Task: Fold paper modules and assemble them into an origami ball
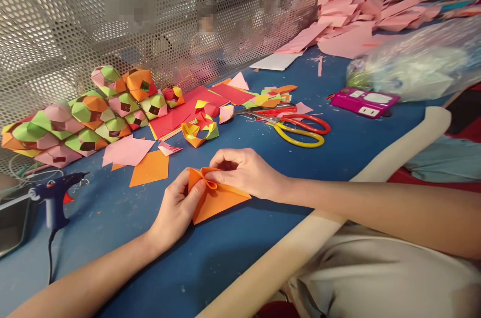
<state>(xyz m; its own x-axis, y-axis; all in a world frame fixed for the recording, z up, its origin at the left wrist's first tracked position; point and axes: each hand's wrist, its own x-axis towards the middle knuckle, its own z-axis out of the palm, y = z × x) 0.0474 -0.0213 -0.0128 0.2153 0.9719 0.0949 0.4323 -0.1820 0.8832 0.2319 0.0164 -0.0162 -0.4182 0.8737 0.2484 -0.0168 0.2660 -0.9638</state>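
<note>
Between my two hands is an orange sheet of paper [216,204], partly folded, with a small curled pinch near its upper edge. My left hand [180,200] grips its left side, thumb on top by the curl. From the right, my right hand [246,170] pinches the top edge with thumb and fingers. Just beyond lie an orange paper square [151,168], a pink paper piece [130,150] and a small ring of folded paper units [199,132] in yellow, orange and green.
Folded paper balls [88,110] are heaped along the perforated metal screen [169,22]. A blue glue gun [56,198] stands at left. Scissors with red and yellow handles [296,127] lie beyond my right hand. A magenta box [364,101] and plastic bag [421,60] are further right.
</note>
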